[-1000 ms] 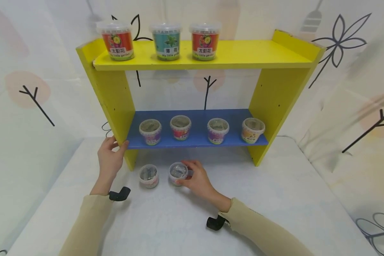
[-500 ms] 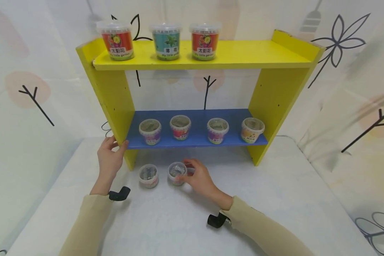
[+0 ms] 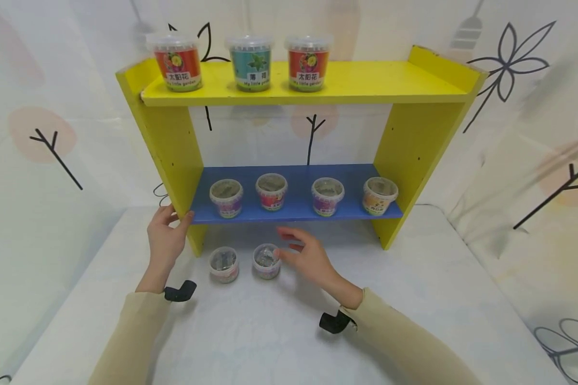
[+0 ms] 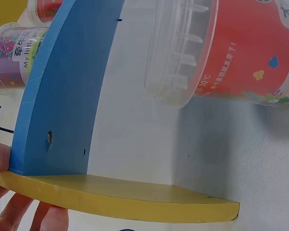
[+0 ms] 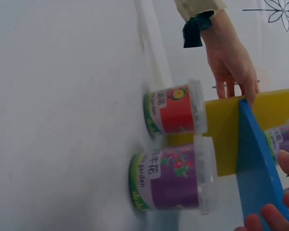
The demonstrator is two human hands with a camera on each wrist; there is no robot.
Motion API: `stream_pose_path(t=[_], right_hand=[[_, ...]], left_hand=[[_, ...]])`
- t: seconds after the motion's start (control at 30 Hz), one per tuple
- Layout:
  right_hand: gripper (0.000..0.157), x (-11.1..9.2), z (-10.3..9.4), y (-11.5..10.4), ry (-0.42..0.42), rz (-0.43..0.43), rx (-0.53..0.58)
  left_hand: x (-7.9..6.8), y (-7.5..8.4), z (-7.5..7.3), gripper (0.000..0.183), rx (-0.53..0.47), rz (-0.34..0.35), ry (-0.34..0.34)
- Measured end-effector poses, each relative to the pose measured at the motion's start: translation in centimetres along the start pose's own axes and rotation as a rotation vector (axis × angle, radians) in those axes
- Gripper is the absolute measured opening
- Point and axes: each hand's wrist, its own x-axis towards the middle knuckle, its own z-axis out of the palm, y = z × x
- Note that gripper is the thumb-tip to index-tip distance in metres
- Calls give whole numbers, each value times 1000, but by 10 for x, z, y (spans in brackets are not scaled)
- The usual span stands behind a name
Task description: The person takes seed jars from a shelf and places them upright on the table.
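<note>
My left hand [image 3: 166, 238] grips the left side panel [image 4: 115, 197] of a small yellow and blue shelf, thumb at the front near the blue board [image 4: 62, 96], fingers round the outer side. On the white table stand two lidded plastic seed cups, upright and apart. The purple-labelled cup [image 5: 176, 175] is on the right, the red-labelled cup [image 5: 171, 109] on the left. My right hand [image 3: 312, 262] hovers just right of the purple cup, fingers spread and holding nothing. In the head view its thumb tip overlaps the cup's lid edge.
Several similar cups stand spaced along the blue middle board [image 3: 294, 192]. On the yellow top board [image 3: 375, 80] are a teal cup [image 3: 252, 67] and two red cups, one of them a red cup [image 3: 308, 67] near the middle. The right side panel [image 3: 409, 155] stands on the table.
My right hand has let go of the purple-labelled cup and drawn back to the right, its fingers opening. The cup stays on the table. My left hand keeps its hold on the panel.
</note>
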Motion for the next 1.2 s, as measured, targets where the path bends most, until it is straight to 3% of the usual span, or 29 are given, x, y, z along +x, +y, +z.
stream_pose_path(t=[0.6,0.9,1.2], right_hand=[[44,29,-53,-67,17,-211,-83],[40,48,-90,-115,94,-361,-92],[39,60,-117,-165,150,-412,-100]], left_hand=[[-1,3,0,46,10,-29,-2],[0,1,0,46,6,-9,-1],[0,2,0,45,11,0,4]])
